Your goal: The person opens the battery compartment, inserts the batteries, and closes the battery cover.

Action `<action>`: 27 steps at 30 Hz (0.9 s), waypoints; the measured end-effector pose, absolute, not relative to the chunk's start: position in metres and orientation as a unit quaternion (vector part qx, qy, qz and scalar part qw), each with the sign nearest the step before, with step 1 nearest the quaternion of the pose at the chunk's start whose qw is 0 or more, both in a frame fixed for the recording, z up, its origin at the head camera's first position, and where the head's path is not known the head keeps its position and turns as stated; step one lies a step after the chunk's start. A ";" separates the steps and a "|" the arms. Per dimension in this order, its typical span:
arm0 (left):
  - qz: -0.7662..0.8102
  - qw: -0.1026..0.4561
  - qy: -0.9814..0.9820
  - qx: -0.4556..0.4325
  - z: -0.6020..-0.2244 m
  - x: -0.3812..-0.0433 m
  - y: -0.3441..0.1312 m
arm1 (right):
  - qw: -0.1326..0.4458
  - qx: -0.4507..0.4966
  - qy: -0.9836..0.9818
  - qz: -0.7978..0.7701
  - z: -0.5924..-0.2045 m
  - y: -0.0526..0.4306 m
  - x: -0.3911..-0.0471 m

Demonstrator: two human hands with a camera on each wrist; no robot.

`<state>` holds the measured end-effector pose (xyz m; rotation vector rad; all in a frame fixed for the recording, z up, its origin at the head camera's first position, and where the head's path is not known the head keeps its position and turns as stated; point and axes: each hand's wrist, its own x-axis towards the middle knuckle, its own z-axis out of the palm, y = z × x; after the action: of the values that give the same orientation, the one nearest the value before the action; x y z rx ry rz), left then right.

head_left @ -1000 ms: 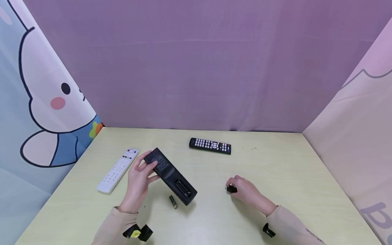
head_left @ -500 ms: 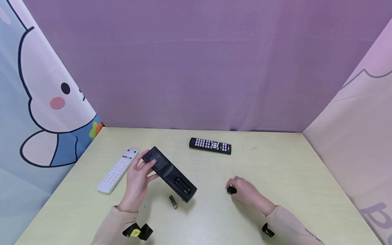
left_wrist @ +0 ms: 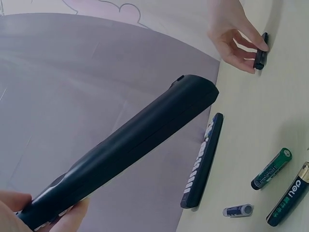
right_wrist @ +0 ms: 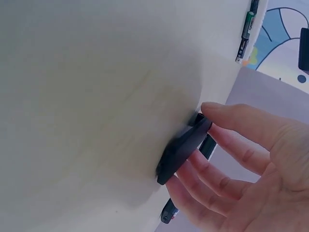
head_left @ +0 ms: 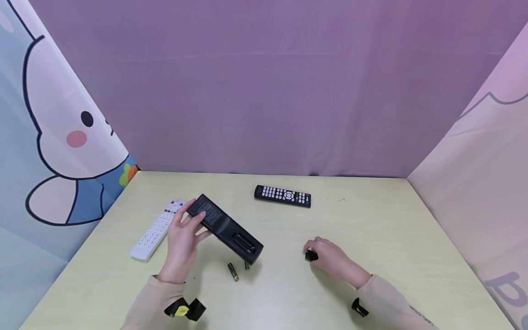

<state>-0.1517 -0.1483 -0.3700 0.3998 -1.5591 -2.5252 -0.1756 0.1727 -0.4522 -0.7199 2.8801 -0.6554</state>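
My left hand grips one end of a black remote control, back side up and tilted above the table. Its battery compartment has no cover on. At the right, my right hand pinches a small black battery cover between thumb and fingers, close over the table. Below the remote lies a dark battery with a gold end. Another battery is partly hidden by the remote's lower end. In the left wrist view, a green battery and a small pale-and-blue one lie near the dark one.
A white remote control lies on the table left of my left hand. Farther back is a second black remote, buttons up. A purple curtain hangs behind the table, with printed cloths at both sides.
The remote in my left hand has shifted up and to the left. A second battery now shows below its lower end. My right hand stays nearly in place with the cover.
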 end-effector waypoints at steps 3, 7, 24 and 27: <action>-0.844 0.076 -0.514 0.135 -0.369 -0.152 -0.150 | 0.056 -0.237 0.945 -0.216 -0.451 0.172 -0.175; -0.844 0.076 -0.515 0.134 -0.368 -0.151 -0.153 | 0.062 -0.231 0.945 -0.223 -0.449 0.170 -0.174; -0.844 0.063 -0.514 0.137 -0.371 -0.143 -0.183 | 0.016 -0.264 0.936 -0.233 -0.442 0.146 -0.174; -0.844 0.066 -0.515 0.132 -0.372 -0.141 -0.189 | 0.015 -0.270 0.933 -0.235 -0.443 0.139 -0.175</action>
<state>-0.1409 -0.1888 -0.3725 0.3975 -1.5538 -2.5469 -0.1747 0.1394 -0.4427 -0.8413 2.9053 -0.7328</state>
